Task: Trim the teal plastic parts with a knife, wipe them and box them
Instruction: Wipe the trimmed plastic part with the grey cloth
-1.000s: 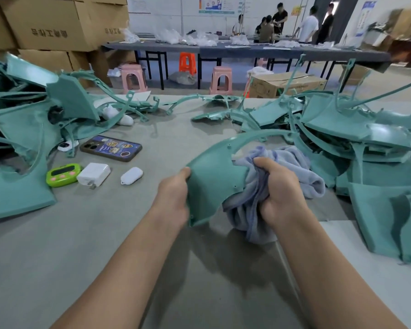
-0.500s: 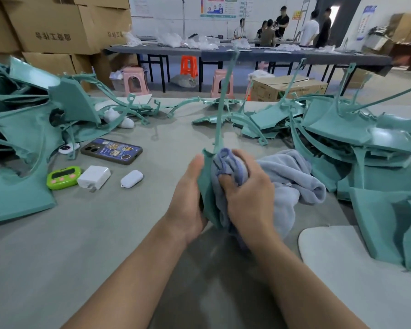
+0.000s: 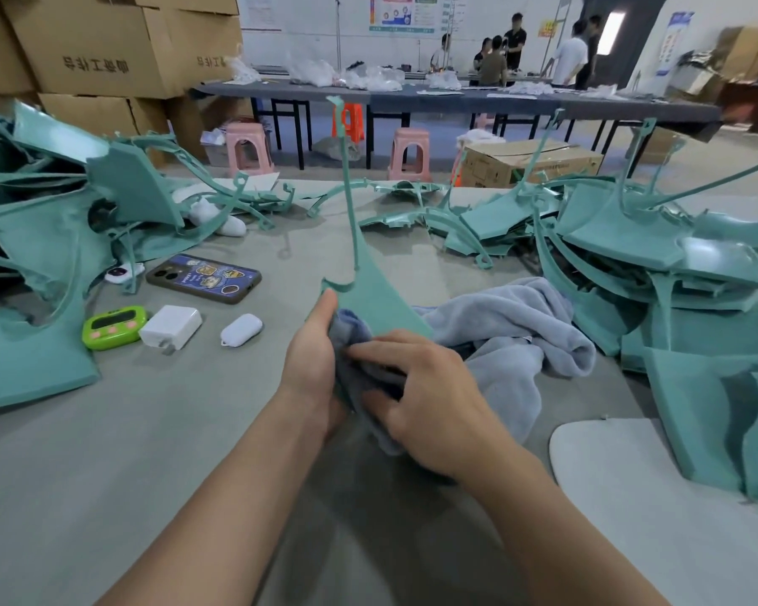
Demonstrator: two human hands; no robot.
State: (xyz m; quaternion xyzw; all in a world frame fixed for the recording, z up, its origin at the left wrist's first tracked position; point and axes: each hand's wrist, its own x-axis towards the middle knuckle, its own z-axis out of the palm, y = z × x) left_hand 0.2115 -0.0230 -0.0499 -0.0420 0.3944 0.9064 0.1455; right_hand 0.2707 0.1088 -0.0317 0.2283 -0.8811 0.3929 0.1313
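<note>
Left grip (image 3: 311, 365) holding teal part (image 3: 373, 299), right grip (image 3: 425, 400) clutching cloth (image 3: 513, 334), part's base hidden

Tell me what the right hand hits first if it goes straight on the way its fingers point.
The right hand points left into the cloth it grips, bunched against the teal part; just beyond, probably the left hand, though depth is unclear.

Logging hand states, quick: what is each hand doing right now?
Left hand: grips the teal part.
Right hand: holds the grey cloth against that part.
</note>
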